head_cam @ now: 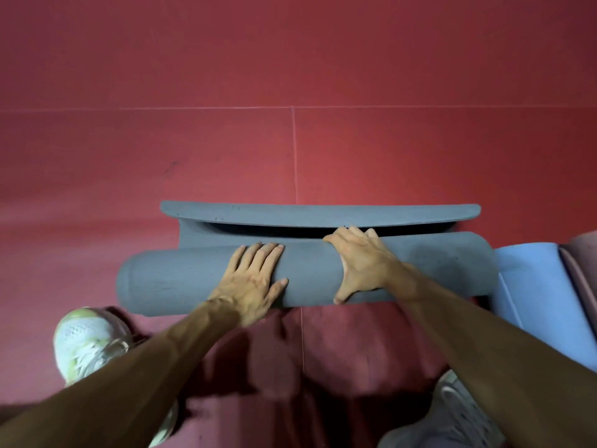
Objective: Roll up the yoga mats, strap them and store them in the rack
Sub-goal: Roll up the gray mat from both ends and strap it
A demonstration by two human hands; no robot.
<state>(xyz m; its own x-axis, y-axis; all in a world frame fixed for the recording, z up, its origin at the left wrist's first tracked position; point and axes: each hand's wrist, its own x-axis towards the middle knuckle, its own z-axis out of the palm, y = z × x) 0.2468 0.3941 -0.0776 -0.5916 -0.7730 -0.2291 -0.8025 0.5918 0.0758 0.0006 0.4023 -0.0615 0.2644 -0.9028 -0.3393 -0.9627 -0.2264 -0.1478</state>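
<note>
A grey yoga mat (181, 279) lies crosswise on the red floor, almost wholly rolled into a thick roll. Its last free end (316, 215) curls up just beyond the roll. My left hand (255, 279) lies flat on top of the roll left of centre, fingers straight and pointing away from me. My right hand (361, 263) is draped over the roll right of centre: its fingers hook over the far side into the gap under the free end, and the thumb reaches down the near side. No strap or rack is in view.
Red floor panels (226, 76) stretch ahead and to both sides. A light blue mat (542, 286) lies at the right edge beside the roll's end, with a pink mat (581, 263) past it. My shoes show at bottom left (87, 344) and bottom right (452, 421).
</note>
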